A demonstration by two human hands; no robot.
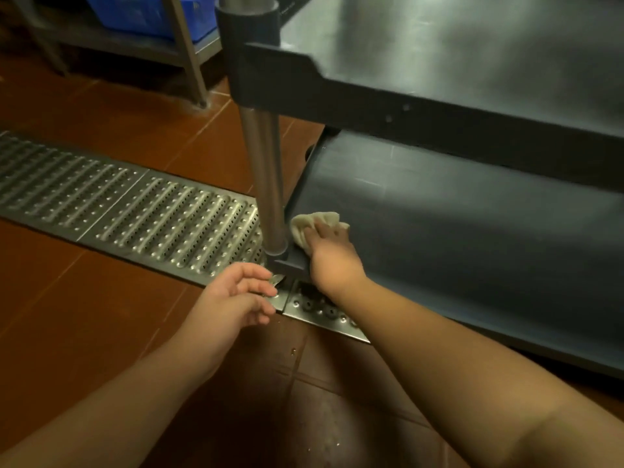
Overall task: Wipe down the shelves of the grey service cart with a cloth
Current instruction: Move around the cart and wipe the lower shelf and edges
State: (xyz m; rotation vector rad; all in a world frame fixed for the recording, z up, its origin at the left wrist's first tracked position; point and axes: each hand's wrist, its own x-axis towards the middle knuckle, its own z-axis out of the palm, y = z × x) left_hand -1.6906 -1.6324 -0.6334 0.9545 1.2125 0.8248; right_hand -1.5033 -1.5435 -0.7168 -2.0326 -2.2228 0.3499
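Note:
The grey service cart fills the right side, with an upper shelf (439, 45) and a bottom shelf (456, 224) joined by a metal corner post (266, 184). A crumpled beige cloth (305, 224) lies on the near left corner of the bottom shelf, right beside the post. My right hand (329, 255) presses down on the cloth with its fingers spread over it. My left hand (236, 295) hovers low beside the cart's corner, fingers loosely curled, holding nothing.
A perforated steel drain grate (135, 211) runs across the red tile floor (84, 292) and passes under the cart's corner. A metal rack leg (189, 52) and a blue crate (141, 11) stand at the back left.

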